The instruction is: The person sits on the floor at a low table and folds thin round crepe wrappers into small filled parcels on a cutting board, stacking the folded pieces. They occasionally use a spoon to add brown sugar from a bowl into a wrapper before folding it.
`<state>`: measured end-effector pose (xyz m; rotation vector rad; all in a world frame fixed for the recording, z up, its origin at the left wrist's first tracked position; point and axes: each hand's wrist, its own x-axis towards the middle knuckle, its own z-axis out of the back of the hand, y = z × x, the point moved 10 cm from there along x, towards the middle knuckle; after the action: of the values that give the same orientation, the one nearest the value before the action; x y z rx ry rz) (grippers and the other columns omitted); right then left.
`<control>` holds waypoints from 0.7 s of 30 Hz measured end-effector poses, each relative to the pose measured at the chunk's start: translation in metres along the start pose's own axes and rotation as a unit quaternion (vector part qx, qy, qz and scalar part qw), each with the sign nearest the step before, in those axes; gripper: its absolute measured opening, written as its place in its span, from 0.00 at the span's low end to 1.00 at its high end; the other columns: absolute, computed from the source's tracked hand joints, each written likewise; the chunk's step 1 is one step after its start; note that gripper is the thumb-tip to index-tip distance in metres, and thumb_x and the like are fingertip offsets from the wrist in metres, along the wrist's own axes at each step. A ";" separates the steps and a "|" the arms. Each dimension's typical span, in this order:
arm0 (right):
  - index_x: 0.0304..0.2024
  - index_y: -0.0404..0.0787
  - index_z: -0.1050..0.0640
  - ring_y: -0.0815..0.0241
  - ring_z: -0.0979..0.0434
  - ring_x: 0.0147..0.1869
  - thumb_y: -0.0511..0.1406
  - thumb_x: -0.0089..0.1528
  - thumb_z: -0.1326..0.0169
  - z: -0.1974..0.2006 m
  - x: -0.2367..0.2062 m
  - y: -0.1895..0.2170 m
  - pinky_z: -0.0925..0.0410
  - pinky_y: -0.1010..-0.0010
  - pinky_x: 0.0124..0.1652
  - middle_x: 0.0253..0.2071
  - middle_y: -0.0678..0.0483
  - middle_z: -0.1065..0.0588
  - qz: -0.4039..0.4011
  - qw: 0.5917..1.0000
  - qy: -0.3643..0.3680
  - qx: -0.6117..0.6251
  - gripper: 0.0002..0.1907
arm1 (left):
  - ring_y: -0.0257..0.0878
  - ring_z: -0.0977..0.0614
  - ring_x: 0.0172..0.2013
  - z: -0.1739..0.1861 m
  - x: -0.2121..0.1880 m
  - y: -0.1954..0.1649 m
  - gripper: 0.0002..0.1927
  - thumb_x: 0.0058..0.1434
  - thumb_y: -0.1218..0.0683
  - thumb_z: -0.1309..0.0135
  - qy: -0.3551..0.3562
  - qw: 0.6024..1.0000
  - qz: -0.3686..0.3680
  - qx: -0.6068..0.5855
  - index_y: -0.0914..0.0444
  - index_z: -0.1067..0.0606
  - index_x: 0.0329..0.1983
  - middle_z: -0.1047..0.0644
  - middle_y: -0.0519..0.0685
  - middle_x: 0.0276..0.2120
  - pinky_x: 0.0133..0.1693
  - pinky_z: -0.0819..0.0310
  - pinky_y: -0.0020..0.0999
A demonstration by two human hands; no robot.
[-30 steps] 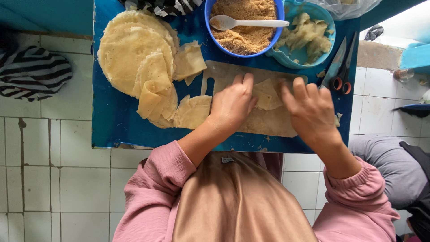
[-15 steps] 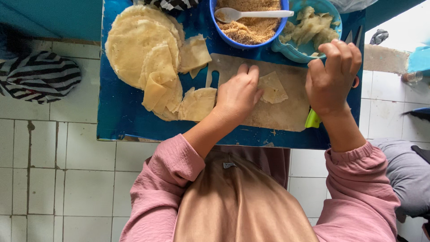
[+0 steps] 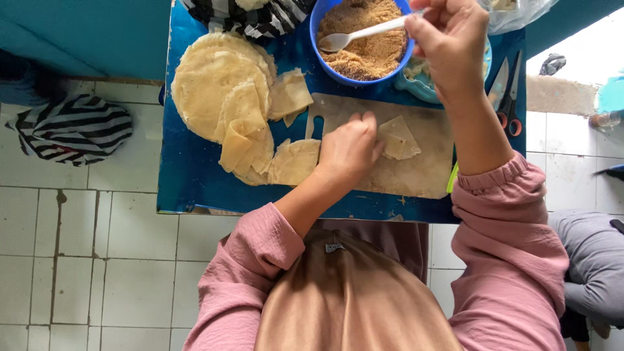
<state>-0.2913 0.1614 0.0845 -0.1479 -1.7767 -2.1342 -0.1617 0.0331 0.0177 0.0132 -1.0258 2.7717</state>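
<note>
Raised from the cutting board [image 3: 416,175] since a moment ago, the right hand [image 3: 448,39] now closes its grip on the handle of a white spoon [image 3: 364,34], whose bowl rests in a blue bowl [image 3: 318,32] filled with brown crumbly filling. Beside it, a teal bowl [image 3: 406,83] is mostly hidden; its contents cannot be told. The left hand [image 3: 348,149] presses loosely curled fingers, holding nothing, beside a folded wrapper piece [image 3: 398,138] on the board. Round wrappers [image 3: 214,84] lie stacked on the blue worktop [image 3: 188,175].

2 hands [image 3: 351,148], 1 blue bowl [image 3: 320,40], 1 white spoon [image 3: 364,34], 1 cutting board [image 3: 422,172], 1 scissors [image 3: 513,97], 1 knife [image 3: 498,81], 1 wrapper stack [image 3: 214,84].
</note>
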 end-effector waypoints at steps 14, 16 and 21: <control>0.50 0.29 0.24 0.68 0.20 0.39 0.30 0.79 0.54 -0.079 -0.015 0.050 0.26 0.77 0.42 0.36 0.50 0.21 0.133 0.983 0.075 -0.102 0.09 | 0.60 0.17 0.38 0.006 -0.009 -0.007 0.14 0.60 0.53 0.42 -0.012 0.999 -0.018 -0.047 0.64 0.32 0.42 0.22 0.59 0.40 0.36 0.22 0.52; 0.49 0.30 0.23 0.67 0.19 0.38 0.30 0.78 0.55 -0.075 -0.006 0.035 0.25 0.76 0.41 0.36 0.49 0.20 0.080 0.994 0.064 -0.021 0.10 | 0.61 0.18 0.37 0.005 -0.009 -0.005 0.14 0.60 0.53 0.42 -0.004 0.999 -0.010 -0.048 0.64 0.32 0.42 0.22 0.59 0.40 0.35 0.23 0.53; 0.47 0.31 0.22 0.58 0.16 0.36 0.33 0.77 0.56 -0.049 0.005 0.013 0.23 0.70 0.39 0.36 0.44 0.19 0.000 0.991 0.029 0.131 0.13 | 0.60 0.18 0.37 0.004 -0.006 -0.002 0.13 0.60 0.53 0.42 0.001 0.999 0.001 -0.043 0.64 0.31 0.41 0.22 0.58 0.40 0.35 0.23 0.53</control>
<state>-0.2844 0.1114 0.0877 -0.0169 -2.0007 -1.8628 -0.1556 0.0307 0.0214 -0.0029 -1.1434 2.7257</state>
